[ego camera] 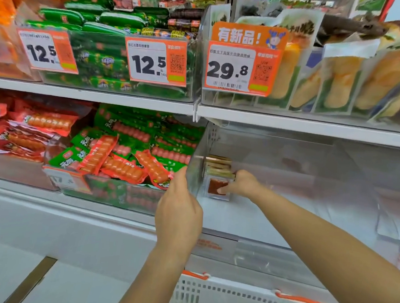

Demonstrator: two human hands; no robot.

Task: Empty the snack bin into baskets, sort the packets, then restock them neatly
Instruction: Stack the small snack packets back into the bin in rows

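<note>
A clear plastic snack bin (285,204) sits on the lower shelf at the right, nearly bare inside. A small row of clear packets with red-brown contents (217,174) stands upright against its left wall. My right hand (241,184) reaches into the bin and grips the front packet of that row. My left hand (178,211) is at the bin's front left corner, its fingers curled against the clear wall. A white basket with orange handles (243,301) stands below at the bottom edge of the view.
To the left, a bin holds green and red sausage packets (127,155). The upper shelf carries green sausage packs (99,56) and yellow snack pouches (341,78) behind price tags. A white shelf ledge (70,225) runs below.
</note>
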